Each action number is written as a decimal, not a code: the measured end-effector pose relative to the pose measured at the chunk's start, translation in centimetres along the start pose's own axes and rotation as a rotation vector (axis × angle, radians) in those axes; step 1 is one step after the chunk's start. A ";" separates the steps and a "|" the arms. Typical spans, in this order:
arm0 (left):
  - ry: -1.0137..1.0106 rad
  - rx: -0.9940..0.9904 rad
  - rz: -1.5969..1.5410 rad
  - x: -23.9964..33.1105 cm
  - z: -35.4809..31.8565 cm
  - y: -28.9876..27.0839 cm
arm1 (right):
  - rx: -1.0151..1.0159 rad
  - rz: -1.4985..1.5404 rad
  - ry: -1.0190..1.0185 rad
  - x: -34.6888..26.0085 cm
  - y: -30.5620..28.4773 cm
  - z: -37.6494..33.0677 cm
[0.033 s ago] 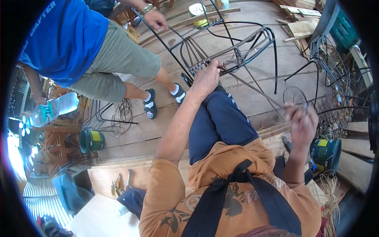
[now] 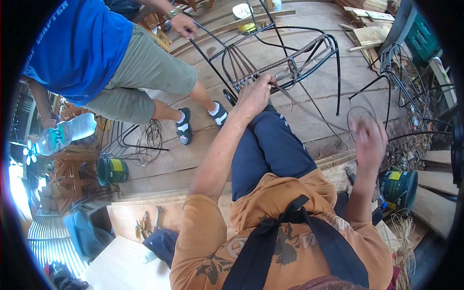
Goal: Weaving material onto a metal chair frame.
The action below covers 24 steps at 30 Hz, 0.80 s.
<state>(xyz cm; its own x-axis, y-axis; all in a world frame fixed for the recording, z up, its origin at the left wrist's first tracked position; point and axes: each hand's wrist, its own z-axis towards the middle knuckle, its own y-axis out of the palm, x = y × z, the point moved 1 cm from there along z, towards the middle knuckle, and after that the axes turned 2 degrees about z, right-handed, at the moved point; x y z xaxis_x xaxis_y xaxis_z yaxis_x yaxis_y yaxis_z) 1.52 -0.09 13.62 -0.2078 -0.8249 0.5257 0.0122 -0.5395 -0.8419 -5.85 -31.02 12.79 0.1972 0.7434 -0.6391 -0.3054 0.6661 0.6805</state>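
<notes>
You get bright, even daylight with glare blown white at the lower left; fisheye bending darkens the rim, and your right hand (image 2: 369,145) looks motion-blurred, perhaps mid-swing.

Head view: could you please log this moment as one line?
left hand: on woven strip of metal chair frame | right hand: raised, blurred, pulling thin strand | bystander hand: on frame

Black metal chair frame (image 2: 270,58) lying tipped on the plank floor (image 2: 309,104), partly woven with a band of brown rattan across its rim, one loose rattan strand (image 2: 314,104) trailing from it toward the lower right.
</notes>
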 end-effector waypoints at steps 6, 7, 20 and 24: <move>0.177 0.094 0.058 -1.0 -1.5 1.1 | 0.192 -1.611 -0.318 6.1 -5.6 7.6; 0.168 0.109 0.080 -0.4 -1.3 1.6 | 0.092 -1.616 -0.350 7.2 -6.3 8.5; 0.115 0.080 0.057 -3.3 2.4 -0.1 | -0.008 -1.024 0.037 14.1 4.1 6.5; 0.289 0.127 0.255 -4.1 3.0 -1.4 | -0.103 -0.744 0.212 16.4 10.9 5.2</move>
<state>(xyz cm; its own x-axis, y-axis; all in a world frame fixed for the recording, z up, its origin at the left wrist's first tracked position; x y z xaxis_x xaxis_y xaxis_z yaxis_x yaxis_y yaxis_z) 5.32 3.58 13.03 -0.4488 -0.8633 0.2309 0.2158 -0.3554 -0.9094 -1.08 -11.30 11.60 0.2052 0.0688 -0.9763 -0.2498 0.9682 0.0157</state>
